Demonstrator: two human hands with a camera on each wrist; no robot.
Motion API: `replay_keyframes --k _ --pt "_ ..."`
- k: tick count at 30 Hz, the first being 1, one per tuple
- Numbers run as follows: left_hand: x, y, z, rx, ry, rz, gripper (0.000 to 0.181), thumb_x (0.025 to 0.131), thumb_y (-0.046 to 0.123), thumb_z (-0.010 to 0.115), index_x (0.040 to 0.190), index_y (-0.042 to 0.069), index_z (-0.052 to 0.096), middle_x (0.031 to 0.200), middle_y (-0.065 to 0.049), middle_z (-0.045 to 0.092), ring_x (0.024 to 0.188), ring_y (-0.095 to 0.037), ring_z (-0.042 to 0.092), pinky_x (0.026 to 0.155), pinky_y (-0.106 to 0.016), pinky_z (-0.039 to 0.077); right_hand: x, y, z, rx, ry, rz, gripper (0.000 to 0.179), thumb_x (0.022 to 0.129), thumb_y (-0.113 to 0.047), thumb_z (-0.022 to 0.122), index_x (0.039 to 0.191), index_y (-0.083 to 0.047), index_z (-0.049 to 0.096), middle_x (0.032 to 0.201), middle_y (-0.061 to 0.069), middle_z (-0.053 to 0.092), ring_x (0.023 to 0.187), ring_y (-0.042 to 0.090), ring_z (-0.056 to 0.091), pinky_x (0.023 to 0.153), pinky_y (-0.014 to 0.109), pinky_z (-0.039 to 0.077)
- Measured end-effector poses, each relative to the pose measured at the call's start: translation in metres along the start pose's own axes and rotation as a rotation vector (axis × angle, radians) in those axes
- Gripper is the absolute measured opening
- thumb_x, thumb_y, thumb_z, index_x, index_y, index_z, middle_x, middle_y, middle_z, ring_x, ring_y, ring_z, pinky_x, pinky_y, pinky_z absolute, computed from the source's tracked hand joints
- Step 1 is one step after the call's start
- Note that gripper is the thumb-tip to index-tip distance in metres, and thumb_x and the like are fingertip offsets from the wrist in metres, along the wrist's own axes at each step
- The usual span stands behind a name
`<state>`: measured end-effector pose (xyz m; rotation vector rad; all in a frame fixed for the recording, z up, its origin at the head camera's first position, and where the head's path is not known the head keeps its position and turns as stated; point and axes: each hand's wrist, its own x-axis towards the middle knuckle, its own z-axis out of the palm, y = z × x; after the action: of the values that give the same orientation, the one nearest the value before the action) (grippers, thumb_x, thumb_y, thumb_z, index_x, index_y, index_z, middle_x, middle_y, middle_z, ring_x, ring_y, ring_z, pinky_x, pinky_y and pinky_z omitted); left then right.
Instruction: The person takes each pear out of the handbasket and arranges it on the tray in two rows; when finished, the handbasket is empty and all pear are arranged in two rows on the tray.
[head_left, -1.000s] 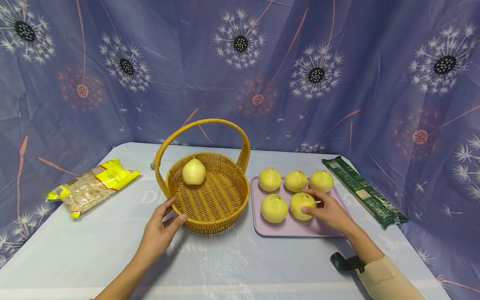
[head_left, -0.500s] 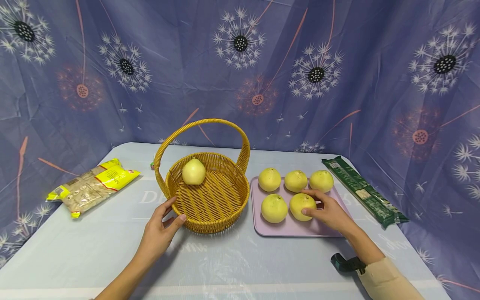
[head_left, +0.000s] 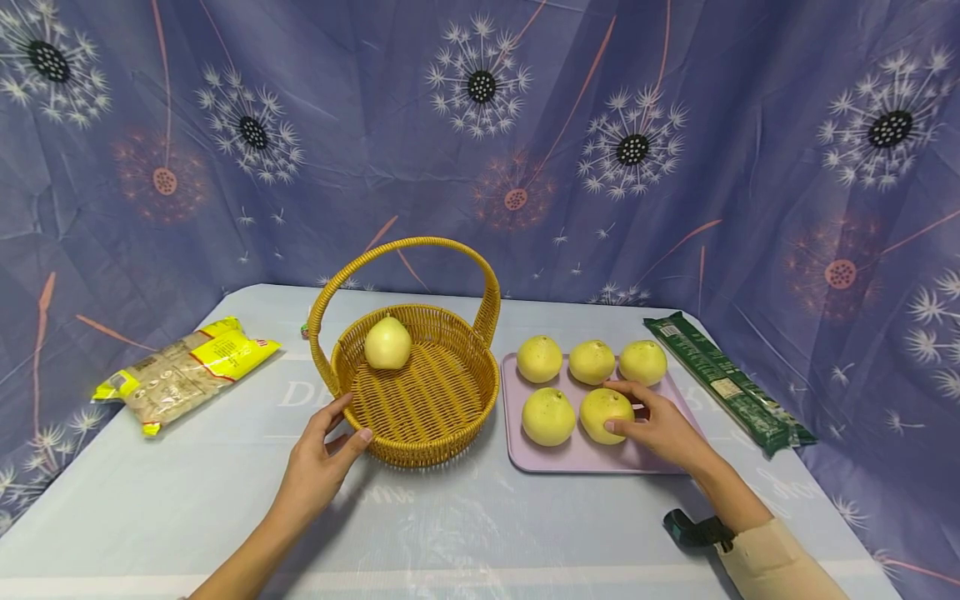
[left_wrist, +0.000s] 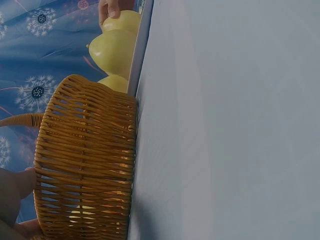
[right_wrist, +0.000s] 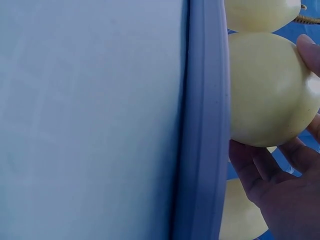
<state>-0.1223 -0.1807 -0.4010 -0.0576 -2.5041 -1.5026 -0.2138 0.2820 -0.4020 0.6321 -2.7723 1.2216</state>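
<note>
A yellow wicker basket (head_left: 416,454) with a tall arched handle holds one pale yellow-green pear (head_left: 387,343) at its back left. My left hand (head_left: 318,462) holds the basket's front-left rim, thumb and fingertips at the edge; the left wrist view has the thumb (left_wrist: 26,181) there too. To the right, a pink tray (head_left: 540,462) carries several pears. My right hand (head_left: 660,425) grips the front-right pear (head_left: 602,414), thumb on the near side and fingers round its right and far sides. In the right wrist view this pear (right_wrist: 270,90) is low over the tray edge.
Another pear (head_left: 548,417) sits left of the gripped one, with a row of pears (head_left: 592,362) behind. A green packet (head_left: 723,379) lies right of the tray, a yellow and clear bag (head_left: 191,371) at far left. A patterned curtain (head_left: 480,167) hangs behind the table.
The pear in my right hand has shifted and turned very slightly to the right. My left hand and the basket have stayed in place.
</note>
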Motion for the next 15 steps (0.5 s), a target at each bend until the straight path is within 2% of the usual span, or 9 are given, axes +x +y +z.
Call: replay_keyframes --k 8,15 --pt "-0.0003 -0.0010 0.0003 -0.004 0.000 0.003 0.062 0.093 0.029 0.060 0.144 0.006 0.035 0.151 -0.016 0.032 0.135 -0.038 0.039 0.100 -0.048 0.048 -0.0003 0.0036 0.0016 -0.024 0.019 -0.022 0.056 0.084 -0.023 0.073 0.133 -0.007 0.052 0.129 0.013 0.057 0.100 0.003 0.056 0.081 0.019 0.051" --pt "-0.0001 -0.0002 0.0001 -0.008 0.003 0.011 0.062 0.093 0.029 0.060 0.144 0.005 0.035 0.151 -0.016 0.032 0.135 -0.038 0.039 0.100 -0.047 0.048 0.0003 0.0012 0.0008 -0.053 0.025 -0.002 0.058 0.083 -0.027 0.073 0.133 -0.008 0.052 0.130 0.011 0.057 0.102 0.003 0.056 0.085 0.019 0.051"
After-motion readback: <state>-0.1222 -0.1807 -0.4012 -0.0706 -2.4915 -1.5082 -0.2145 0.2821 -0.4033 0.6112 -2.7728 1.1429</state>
